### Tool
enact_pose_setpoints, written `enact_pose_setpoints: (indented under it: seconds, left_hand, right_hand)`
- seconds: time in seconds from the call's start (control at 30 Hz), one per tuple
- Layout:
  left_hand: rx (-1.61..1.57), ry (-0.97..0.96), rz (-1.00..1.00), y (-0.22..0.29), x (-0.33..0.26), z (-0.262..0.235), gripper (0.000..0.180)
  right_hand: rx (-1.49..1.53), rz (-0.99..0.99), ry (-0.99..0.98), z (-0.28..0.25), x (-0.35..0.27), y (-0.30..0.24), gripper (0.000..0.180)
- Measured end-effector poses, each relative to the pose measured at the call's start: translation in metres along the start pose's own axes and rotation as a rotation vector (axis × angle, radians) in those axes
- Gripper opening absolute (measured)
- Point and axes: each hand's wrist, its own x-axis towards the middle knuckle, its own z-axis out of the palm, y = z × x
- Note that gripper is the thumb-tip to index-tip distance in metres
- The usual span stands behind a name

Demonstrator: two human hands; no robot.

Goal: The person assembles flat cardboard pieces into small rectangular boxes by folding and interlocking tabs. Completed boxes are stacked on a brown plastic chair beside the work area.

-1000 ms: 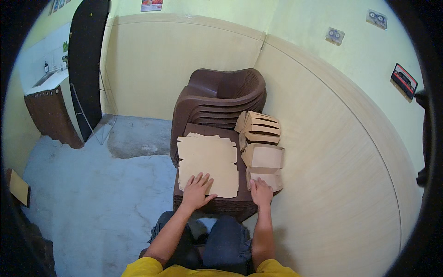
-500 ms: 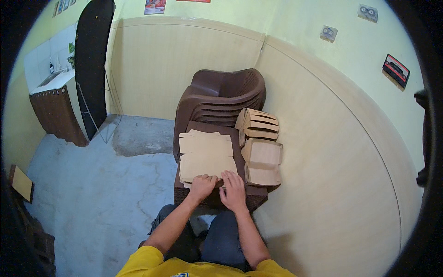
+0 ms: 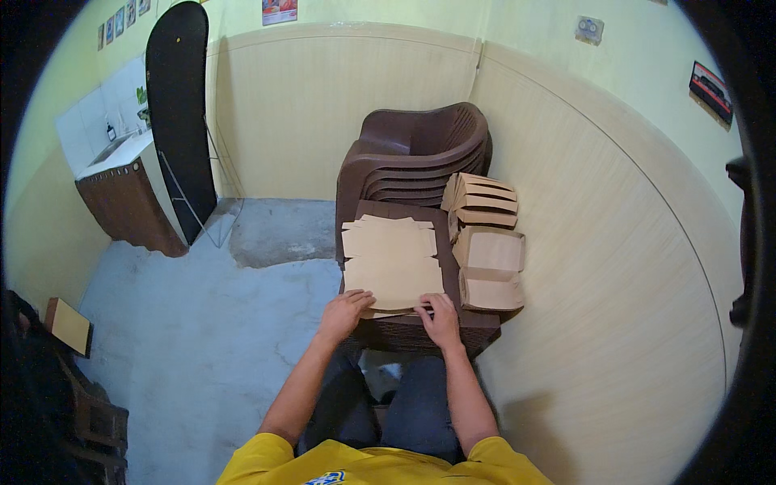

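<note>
A flat brown cardboard box blank [image 3: 392, 279] with notched edges lies on top of a stack of similar sheets, on the seat of stacked brown plastic chairs [image 3: 420, 158]. At its near left corner, my left hand [image 3: 346, 315] has its fingers bent over the edge, with the thumb mostly hidden. My right hand [image 3: 441, 320] pinches the near right corner between thumb and fingers. Between both hands the near edge of the blank bows up slightly. Just to the right sits an opened, folded cardboard box [image 3: 491, 271], with several nested folded boxes [image 3: 485, 200] behind it.
A beige panelled wall [image 3: 598, 242] runs close along the right side. To the left is the blue-grey floor [image 3: 194, 347]. A black ironing board [image 3: 179, 113] stands upright beside a sink counter [image 3: 121, 153] at the back left. A small wooden-topped piece [image 3: 71, 323] is at the far left.
My hands, close together at the near edge before, have spread apart to the two near corners of the blank. The view has shifted, so the chairs and boxes appear further right.
</note>
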Motion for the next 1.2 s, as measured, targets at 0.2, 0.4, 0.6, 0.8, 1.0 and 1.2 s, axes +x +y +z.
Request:
enact_pose_setpoints:
  seconds: [0.2, 0.4, 0.6, 0.8, 1.0, 1.2]
  left_hand:
    - [-0.038, 0.075, 0.050, 0.001, -0.005, -0.008, 0.033]
    - [-0.017, 0.059, -0.139, 0.011, 0.011, -0.009, 0.030]
    - [-0.039, -0.126, -0.467, 0.002, 0.045, -0.011, 0.026]
    - [0.123, 0.314, -0.150, 0.006, 0.044, 0.004, 0.028]
    - [0.337, -0.005, -0.073, 0.038, 0.040, 0.010, 0.022]
    - [0.189, -0.123, -0.142, 0.064, 0.056, 0.017, 0.020]
  right_hand:
    - [-0.027, -0.098, -0.079, -0.012, 0.004, 0.011, 0.026]
    - [0.050, 0.056, -0.177, -0.010, 0.026, 0.020, 0.021]
    - [-0.048, 0.252, -0.086, 0.008, 0.056, 0.026, 0.034]
    - [-0.063, 0.249, -0.044, 0.021, 0.069, 0.050, 0.040]
    - [-0.379, 0.206, 0.047, 0.036, 0.078, 0.050, 0.028]
    - [-0.419, 0.331, 0.022, 0.064, 0.106, 0.038, 0.029]
